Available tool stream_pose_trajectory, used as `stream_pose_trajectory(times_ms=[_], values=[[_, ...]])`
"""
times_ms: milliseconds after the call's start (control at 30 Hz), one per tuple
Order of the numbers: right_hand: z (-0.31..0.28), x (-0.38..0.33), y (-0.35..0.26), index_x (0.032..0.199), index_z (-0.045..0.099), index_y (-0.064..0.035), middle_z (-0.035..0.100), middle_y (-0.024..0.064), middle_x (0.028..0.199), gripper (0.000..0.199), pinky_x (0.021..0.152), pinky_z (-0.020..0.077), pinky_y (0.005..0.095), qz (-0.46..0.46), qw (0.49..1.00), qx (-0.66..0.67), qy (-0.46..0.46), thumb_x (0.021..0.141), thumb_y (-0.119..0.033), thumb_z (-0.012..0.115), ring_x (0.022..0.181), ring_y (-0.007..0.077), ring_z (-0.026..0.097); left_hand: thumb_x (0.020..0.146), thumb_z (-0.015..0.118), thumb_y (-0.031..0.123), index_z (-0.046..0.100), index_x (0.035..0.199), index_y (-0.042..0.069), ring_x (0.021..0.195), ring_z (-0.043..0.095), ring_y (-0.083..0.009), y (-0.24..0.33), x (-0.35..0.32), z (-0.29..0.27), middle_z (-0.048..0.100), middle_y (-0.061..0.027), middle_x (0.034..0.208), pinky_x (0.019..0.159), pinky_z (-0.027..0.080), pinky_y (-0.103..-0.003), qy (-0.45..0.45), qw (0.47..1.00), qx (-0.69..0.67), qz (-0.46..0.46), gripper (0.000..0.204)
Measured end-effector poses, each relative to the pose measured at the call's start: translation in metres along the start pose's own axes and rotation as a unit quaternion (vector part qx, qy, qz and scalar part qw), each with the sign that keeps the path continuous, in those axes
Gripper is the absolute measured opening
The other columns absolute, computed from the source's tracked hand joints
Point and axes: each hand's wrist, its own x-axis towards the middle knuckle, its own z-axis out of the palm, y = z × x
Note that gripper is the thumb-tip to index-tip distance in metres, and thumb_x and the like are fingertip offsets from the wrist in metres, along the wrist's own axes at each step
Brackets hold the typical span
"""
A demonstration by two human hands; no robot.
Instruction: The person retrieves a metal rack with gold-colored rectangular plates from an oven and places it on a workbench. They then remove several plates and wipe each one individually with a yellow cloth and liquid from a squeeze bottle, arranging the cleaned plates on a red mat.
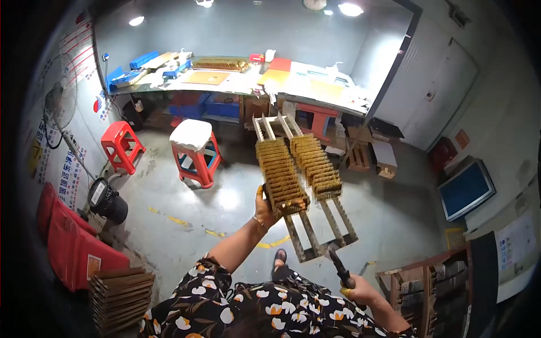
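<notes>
A long metal rack (311, 236) with a black handle is held up in front of me, tilted away toward the bench. Two side-by-side rows of thin gold-coloured plates fill its middle, a left row (279, 172) and a right row (316, 163). Bare notched rails show at both ends. My right hand (360, 290) is closed round the black handle (340, 267) at the near end. My left hand (265, 210) grips the rack's left side by the left row; some of its fingers are hidden beneath the plates.
Ahead stands a lit workbench (225, 85) bearing another row of gold-coloured plates (220, 64) and blue trays. Red stools (194, 163) and a black bin (110, 203) stand to the left. Stacked brown racks (121, 298) lie near left; a wooden shelf (428, 281) is near right.
</notes>
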Motion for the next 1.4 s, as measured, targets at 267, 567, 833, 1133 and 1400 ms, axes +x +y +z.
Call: stream_pose_trajectory(times_ms=[267, 567, 833, 1133, 1400], values=[[-0.117, 0.197, -0.09, 0.083, 0.047, -0.0074, 0.047, 0.0001, 0.059, 0.017, 0.042, 0.0356, 0.0258, 0.042, 0.998, 0.044, -0.003, 0.073, -0.009, 0.061, 0.047, 0.0099, 0.045, 0.087, 0.034, 0.048, 0.055, 0.115, 0.005, 0.105, 0.052, -0.0338, 0.093, 0.24, 0.019, 0.055, -0.0158, 0.118, 0.096, 0.038, -0.048, -0.148, 0.981, -0.123, -0.012, 0.055], [-0.195, 0.425, -0.194, 0.081, 0.047, -0.0045, 0.047, 0.0025, 0.06, 0.018, 0.042, 0.0361, 0.0262, 0.0, 0.981, 0.195, 0.015, 0.068, -0.002, 0.059, 0.046, 0.0104, 0.044, 0.087, 0.027, 0.062, 0.05, 0.12, 0.006, 0.107, 0.052, -0.033, 0.216, 0.494, 0.025, 0.054, -0.015, 0.119, 0.096, 0.038, -0.047, -0.025, 0.999, 0.015, -0.041, 0.069], [-0.258, 0.561, -0.29, 0.081, 0.048, -0.0021, 0.048, 0.0038, 0.061, 0.019, 0.044, 0.0385, 0.0245, -0.022, 0.976, 0.157, 0.152, 0.064, -0.001, 0.055, 0.048, 0.0115, 0.046, 0.087, 0.023, 0.06, 0.05, 0.123, 0.01, 0.114, 0.045, -0.0304, 0.281, 0.659, 0.034, 0.051, -0.0124, 0.124, 0.099, 0.032, -0.049, 0.031, 0.994, -0.025, -0.105, 0.067], [-0.329, 0.714, -0.321, 0.089, 0.051, 0.0033, 0.058, 0.0199, 0.075, 0.026, 0.067, 0.0449, 0.0386, 0.065, 0.959, -0.02, 0.275, 0.067, -0.009, 0.057, 0.073, 0.0308, 0.057, 0.085, 0.032, 0.06, 0.053, 0.111, 0.009, 0.098, 0.055, -0.0344, 0.309, 0.82, -0.005, 0.056, -0.0143, 0.11, 0.091, 0.042, -0.051, 0.08, 0.996, -0.006, -0.026, 0.061], [-0.364, 0.773, -0.332, 0.086, 0.049, 0.0095, 0.058, 0.0301, 0.084, 0.032, 0.074, 0.0454, 0.0425, 0.114, 0.968, -0.051, 0.218, 0.068, -0.015, 0.059, 0.086, 0.0434, 0.057, 0.082, 0.039, 0.058, 0.057, 0.107, 0.012, 0.092, 0.057, -0.0247, 0.301, 0.876, -0.016, 0.06, -0.0067, 0.104, 0.082, 0.047, -0.04, 0.174, 0.976, 0.129, -0.017, 0.055]])
